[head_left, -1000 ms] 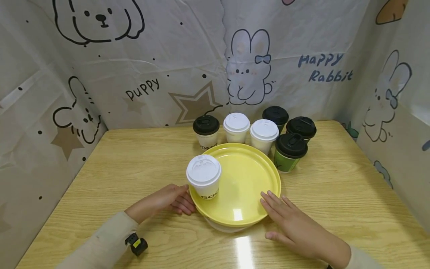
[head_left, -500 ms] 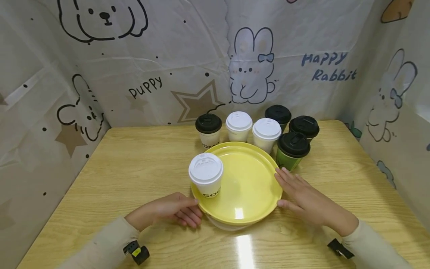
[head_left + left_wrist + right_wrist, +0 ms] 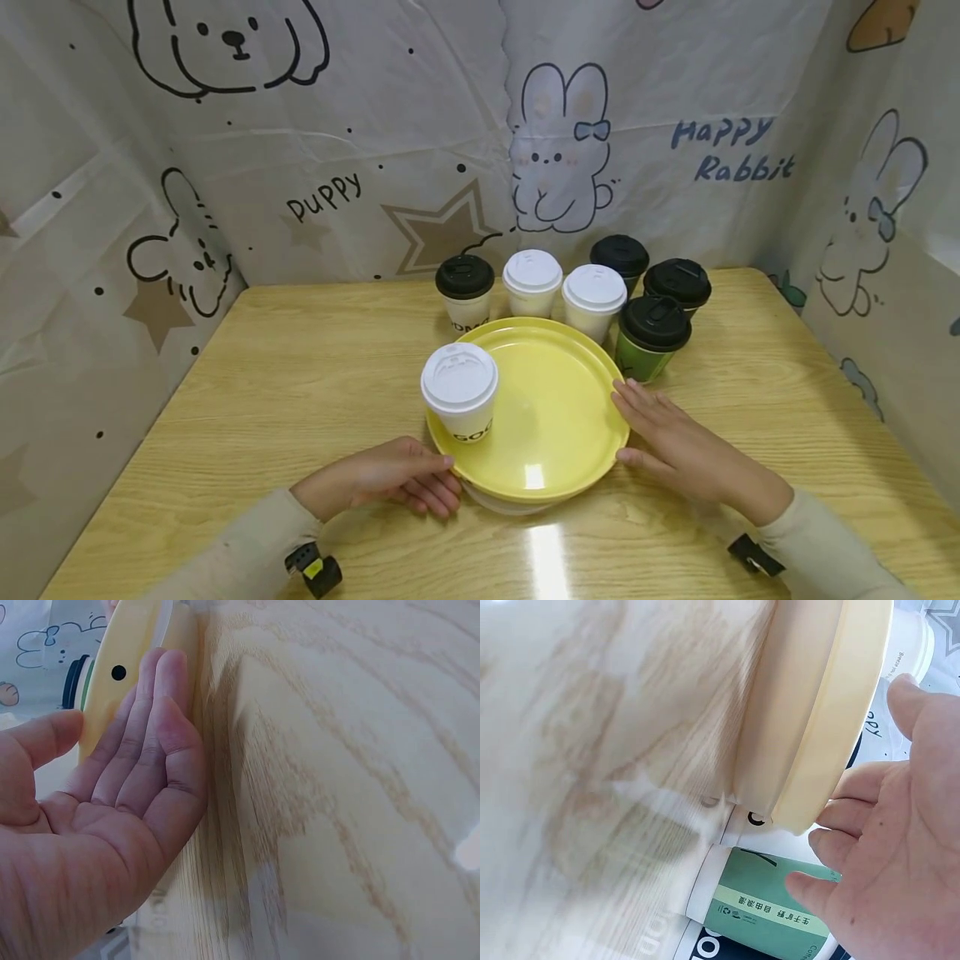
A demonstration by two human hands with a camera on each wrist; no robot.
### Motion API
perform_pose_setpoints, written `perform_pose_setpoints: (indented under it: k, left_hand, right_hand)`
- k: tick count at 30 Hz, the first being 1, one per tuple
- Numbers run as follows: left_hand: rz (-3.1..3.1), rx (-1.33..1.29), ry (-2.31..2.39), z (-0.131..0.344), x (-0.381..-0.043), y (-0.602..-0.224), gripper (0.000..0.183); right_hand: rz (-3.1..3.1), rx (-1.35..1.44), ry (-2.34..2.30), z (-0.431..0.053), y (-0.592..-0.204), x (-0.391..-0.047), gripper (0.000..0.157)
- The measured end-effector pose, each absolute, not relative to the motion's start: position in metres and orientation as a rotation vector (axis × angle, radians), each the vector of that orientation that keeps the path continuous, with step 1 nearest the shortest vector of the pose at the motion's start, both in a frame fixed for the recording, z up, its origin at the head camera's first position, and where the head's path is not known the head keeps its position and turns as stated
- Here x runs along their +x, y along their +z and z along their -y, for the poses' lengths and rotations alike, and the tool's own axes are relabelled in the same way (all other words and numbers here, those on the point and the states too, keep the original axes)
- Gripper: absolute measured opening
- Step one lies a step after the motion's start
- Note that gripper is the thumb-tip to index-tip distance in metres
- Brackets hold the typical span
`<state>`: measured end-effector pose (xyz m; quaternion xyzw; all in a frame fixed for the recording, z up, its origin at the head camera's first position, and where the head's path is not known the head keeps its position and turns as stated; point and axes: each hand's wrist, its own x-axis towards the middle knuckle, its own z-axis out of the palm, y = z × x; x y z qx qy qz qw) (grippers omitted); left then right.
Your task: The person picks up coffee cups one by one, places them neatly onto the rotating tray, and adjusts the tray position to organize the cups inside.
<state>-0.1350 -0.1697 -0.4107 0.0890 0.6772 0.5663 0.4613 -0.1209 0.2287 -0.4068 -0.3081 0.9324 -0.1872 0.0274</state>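
Note:
A round yellow tray (image 3: pixel 555 408) sits on a paler round base (image 3: pixel 506 502) at the middle of the table. Near its left edge stands a white paper cup (image 3: pixel 459 400) with a white lid. My left hand (image 3: pixel 390 479) is at the tray's front-left rim, thumb tip at the edge; the left wrist view shows its palm turned up and its fingers (image 3: pixel 135 735) extended beside the tray's side. On the opposite side, my right hand (image 3: pixel 686 454) has straight fingers at the right rim. In the right wrist view a green cup (image 3: pixel 772 892) shows beyond those fingertips.
Behind the tray stand several lidded cups: a black-lidded white one (image 3: pixel 467 308), two white-lidded ones, including the nearer one (image 3: pixel 592 304), and black-lidded ones at right. The green cup (image 3: pixel 645 354) is close to the tray's rim. A printed cloth (image 3: pixel 337 125) surrounds the wooden table (image 3: pixel 315 358).
My right hand has slid back along the right rim, away from my body. My left hand has shifted forward-right round the rim toward the table's front. The cup keeps its place on the tray.

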Motion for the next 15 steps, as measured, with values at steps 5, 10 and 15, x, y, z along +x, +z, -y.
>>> perform_pose_setpoints:
  k: [5, 10, 15]
  left_hand:
    - [-1.656, 0.216, 1.404, 0.171, -0.135, -0.411, 0.045]
    - [-1.654, 0.212, 1.412, 0.171, -0.135, -0.411, 0.045]
    - [-1.652, 0.211, 1.419, 0.172, -0.135, -0.412, 0.045]
  right_hand:
    - [-2.884, -0.961, -0.576, -0.228, -0.408, -0.121, 0.068]
    - [-2.908, -0.976, -0.545, -0.227, -0.405, -0.12, 0.069]
    - [-2.99, -1.045, -0.482, -0.224, -0.386, -0.12, 0.074]
